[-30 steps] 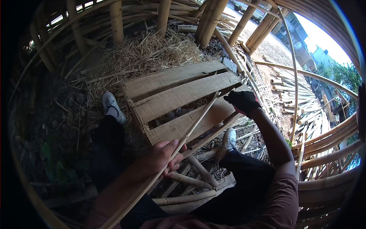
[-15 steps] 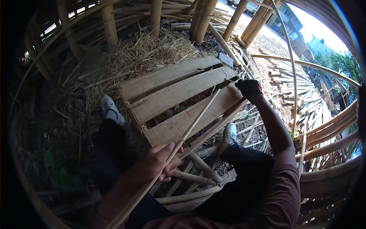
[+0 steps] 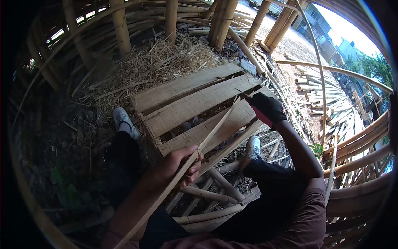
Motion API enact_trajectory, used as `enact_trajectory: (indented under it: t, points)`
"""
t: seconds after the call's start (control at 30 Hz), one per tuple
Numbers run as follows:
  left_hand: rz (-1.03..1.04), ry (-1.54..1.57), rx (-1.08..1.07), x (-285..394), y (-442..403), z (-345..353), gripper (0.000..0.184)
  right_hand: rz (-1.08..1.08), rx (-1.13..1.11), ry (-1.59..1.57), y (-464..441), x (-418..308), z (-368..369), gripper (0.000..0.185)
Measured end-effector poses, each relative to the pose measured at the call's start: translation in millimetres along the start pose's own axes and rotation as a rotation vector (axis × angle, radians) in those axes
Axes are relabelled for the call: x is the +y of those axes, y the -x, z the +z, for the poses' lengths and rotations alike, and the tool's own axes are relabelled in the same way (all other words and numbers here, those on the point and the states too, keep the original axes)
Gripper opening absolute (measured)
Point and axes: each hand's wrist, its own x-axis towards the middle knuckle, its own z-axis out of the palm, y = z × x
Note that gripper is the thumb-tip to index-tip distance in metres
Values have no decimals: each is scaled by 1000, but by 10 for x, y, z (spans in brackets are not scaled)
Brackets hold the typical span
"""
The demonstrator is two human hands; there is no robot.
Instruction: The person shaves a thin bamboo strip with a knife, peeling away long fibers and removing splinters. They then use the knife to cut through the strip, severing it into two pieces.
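Note:
A long split bamboo strip [image 3: 216, 128] slants from the lower left up over a slatted wooden platform [image 3: 199, 103]. My bare left hand [image 3: 177, 162] is closed around the strip, thumb on top. My right hand [image 3: 268, 109], in a dark glove with red, makes a fist near the strip's far tip. A thin, dark, blade-like tool [image 3: 241, 92] sticks out of that fist toward the tip; its handle is hidden in the glove. Whether the tool touches the strip I cannot tell.
My shoes [image 3: 125, 122] stand on either side of the platform. Dry shavings [image 3: 166, 62] are heaped behind it. Upright bamboo poles [image 3: 222, 25] rise at the back, and cut bamboo poles [image 3: 319, 91] lie at the right. Curved bamboo [image 3: 356, 151] fills the right edge.
My right hand has moved a little down and closer, and its fist has turned. The strip's tip now lies nearer the glove. My left hand keeps its hold.

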Motion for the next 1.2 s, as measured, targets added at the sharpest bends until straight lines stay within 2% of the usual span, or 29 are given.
enact_trajectory:
  t: [0.03,0.1,0.17,0.23,0.3,0.37,0.47,0.5,0.6,0.7,0.73,0.77,0.83,0.87,0.9,1.0,1.03,1.1,1.17,1.2]
  points:
    - [-19,42,43,22,-46,18,33,-23,58,-72,41,-73,-21,43]
    - [-18,76,32,75,-97,32,31,-41,20,-48,76,-160,-56,41]
    - [10,55,-49,98,-159,-11,32,-188,47,-201,95,-184,-19,36]
    - [10,82,-30,55,-225,-42,32,-207,-29,-284,107,-255,-87,32]
    - [-68,204,-143,21,-241,-24,34,84,-304,-578,68,-285,-133,31]
    - [-82,217,-147,-7,-271,-21,32,44,-265,-553,-58,-111,22,31]
    - [-116,280,-152,-25,-278,-44,26,239,-568,-744,-204,12,53,42]
    - [-125,275,-149,-16,-273,-31,26,251,-620,-734,-256,4,65,49]
    - [-127,224,-101,-12,-266,-16,25,222,-667,-733,-392,18,133,55]
    - [-108,257,-134,-14,-261,-38,25,301,-672,-763,-294,-130,33,54]
    - [-112,249,-127,-18,-228,-20,25,155,-645,-703,-319,-67,90,53]
    - [-116,243,-118,-20,-204,-11,25,162,-642,-713,-372,8,112,53]
    - [-115,234,-107,-9,-202,-22,25,263,-871,-833,-471,69,77,52]
    - [-109,237,-98,-19,-201,-31,25,315,-724,-796,-457,35,75,52]
    - [-110,235,-95,-31,-211,-46,25,314,-724,-799,-437,-4,64,52]
    - [-74,206,-125,-41,-232,-78,25,298,-941,-844,-361,-136,41,54]
    - [-75,201,-121,-29,-229,-76,25,296,-941,-845,-397,-107,88,54]
    - [-82,192,-115,-37,-223,-67,24,266,-715,-788,-475,-19,139,53]
    - [-77,102,-75,-29,-235,-51,24,243,-719,-772,-423,-56,63,54]
    - [-79,97,-72,-10,-232,-43,24,279,-795,-792,-317,-174,14,54]
